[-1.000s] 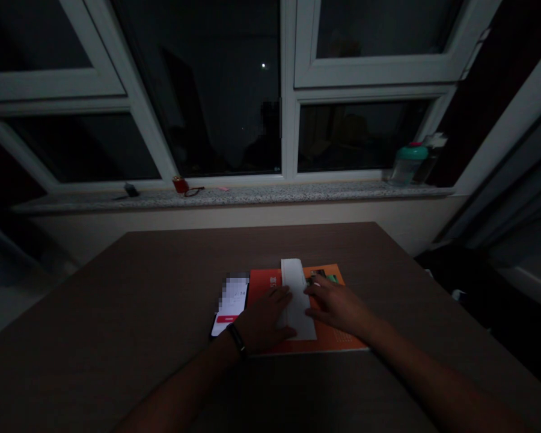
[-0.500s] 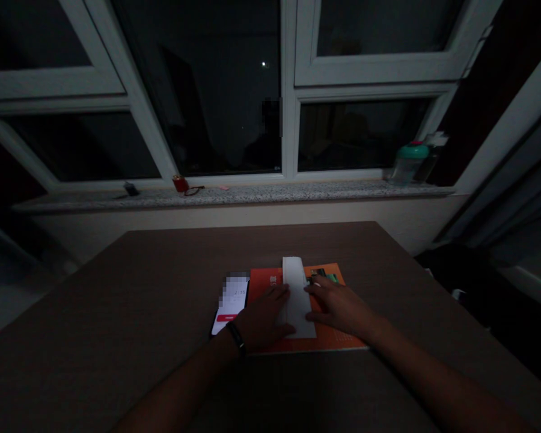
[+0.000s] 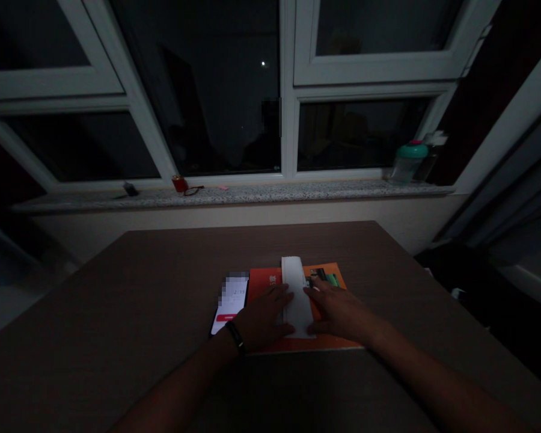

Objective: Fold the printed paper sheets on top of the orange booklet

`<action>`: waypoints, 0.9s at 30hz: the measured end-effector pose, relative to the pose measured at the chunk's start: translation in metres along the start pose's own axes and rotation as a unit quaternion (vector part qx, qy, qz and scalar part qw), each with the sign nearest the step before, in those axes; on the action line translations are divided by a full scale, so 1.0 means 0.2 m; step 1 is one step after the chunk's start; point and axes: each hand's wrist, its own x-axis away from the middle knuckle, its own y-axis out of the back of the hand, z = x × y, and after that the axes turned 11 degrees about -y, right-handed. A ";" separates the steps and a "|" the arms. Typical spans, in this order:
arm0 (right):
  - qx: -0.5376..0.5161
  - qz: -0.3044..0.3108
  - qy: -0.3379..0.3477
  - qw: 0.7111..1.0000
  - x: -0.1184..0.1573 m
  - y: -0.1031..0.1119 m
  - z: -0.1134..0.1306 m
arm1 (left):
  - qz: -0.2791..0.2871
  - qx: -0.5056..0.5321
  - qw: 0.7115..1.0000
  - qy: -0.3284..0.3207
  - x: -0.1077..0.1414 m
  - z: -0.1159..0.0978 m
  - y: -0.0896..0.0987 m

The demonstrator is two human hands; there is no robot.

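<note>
A narrow strip of folded white paper (image 3: 298,300) lies lengthwise on an orange-red book (image 3: 264,278). My left hand (image 3: 265,313), with a dark band on the wrist, rests with fingers stretched out on the paper's left side. On the other side, my right hand (image 3: 338,307) has its fingers apart, their tips at the paper's right edge, and it lies over the book's cover. Neither hand is wrapped round anything. Just left of the book is a phone (image 3: 229,307) with a lit screen, partly behind my left hand.
The brown table (image 3: 162,288) reaches toward a granite windowsill (image 3: 261,192). On the sill stand a bottle with a teal lid (image 3: 410,159), a small red object (image 3: 179,184) and a small dark item (image 3: 130,189). Dark window panes rise behind.
My left fingertips have shifted slightly right over the paper. My right hand has moved a little left, its thumb closer to the paper's edge.
</note>
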 end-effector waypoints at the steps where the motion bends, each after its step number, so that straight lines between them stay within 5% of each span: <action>1: 0.000 0.003 -0.001 1.000 0.00 0.00 0.00 | 0.002 0.000 1.000 0.002 0.00 0.00 0.00; 27: 0.005 0.042 0.040 0.998 -0.01 0.08 -0.07 | -0.010 0.001 1.000 -0.028 -0.01 0.00 -0.04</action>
